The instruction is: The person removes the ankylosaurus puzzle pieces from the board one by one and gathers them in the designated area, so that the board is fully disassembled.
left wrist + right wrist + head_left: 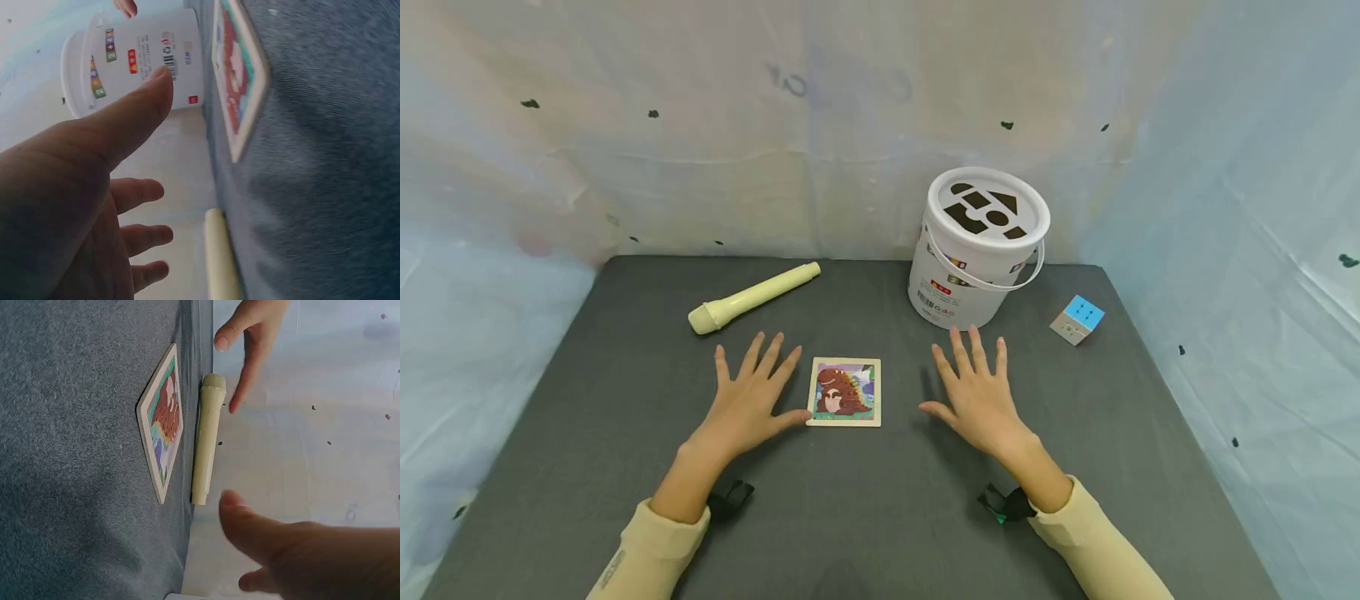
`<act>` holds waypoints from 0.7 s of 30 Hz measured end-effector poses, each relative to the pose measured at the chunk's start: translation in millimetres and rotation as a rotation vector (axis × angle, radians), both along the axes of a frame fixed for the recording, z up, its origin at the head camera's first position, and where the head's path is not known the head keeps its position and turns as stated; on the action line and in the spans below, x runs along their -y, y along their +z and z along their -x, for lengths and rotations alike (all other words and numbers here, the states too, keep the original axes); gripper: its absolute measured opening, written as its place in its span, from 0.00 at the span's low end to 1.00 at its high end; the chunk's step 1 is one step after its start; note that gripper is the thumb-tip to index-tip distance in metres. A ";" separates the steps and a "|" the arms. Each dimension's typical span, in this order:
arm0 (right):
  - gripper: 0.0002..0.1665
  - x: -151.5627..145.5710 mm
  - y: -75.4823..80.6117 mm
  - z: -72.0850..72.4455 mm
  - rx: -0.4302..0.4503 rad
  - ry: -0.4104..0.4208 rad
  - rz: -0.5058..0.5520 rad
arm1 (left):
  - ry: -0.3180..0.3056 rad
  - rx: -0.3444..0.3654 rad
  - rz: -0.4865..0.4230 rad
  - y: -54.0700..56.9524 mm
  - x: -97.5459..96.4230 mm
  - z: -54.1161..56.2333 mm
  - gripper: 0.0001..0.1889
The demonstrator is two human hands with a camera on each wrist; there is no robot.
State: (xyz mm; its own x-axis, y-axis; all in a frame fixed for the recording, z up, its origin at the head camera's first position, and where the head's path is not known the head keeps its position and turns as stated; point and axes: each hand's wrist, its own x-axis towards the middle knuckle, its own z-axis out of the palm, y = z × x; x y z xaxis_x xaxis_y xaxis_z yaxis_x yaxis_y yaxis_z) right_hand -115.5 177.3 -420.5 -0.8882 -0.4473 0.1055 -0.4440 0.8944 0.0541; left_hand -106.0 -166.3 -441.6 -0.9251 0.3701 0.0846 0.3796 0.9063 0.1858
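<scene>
My left hand (747,408) hovers over the table with its fingers spread, holding nothing. Its thumb tip lies by the lower left corner of a square dinosaur picture puzzle (844,392) in a pale wooden frame. To the right of the puzzle, my right hand (979,404) is also spread and bare, its fingertips in front of a white lidded bucket (951,287). Behind the left hand a pale yellow microphone (756,297) lies aslant; its mesh head shows in the right wrist view. A small cube (1077,320) with a blue top face sits to the right of the bucket.
A dark grey cloth covers the table (865,517). Pale plastic sheeting (722,183) with dark specks hangs behind and at both sides. Cut-out shapes mark the bucket's lid (988,207), and its white handle hangs at the front.
</scene>
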 end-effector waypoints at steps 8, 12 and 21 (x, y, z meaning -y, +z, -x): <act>0.35 10.1 -3.0 17.5 0.057 0.133 0.217 | -0.043 -0.024 -0.200 -24.6 1.1 16.3 0.34; 0.28 22.3 -8.5 30.9 0.182 0.208 0.404 | -0.078 -0.057 -0.294 -35.1 -1.1 25.1 0.30; 0.22 64.0 -29.2 60.4 0.500 0.409 0.733 | -0.080 0.076 -0.364 -53.6 -3.4 32.3 0.41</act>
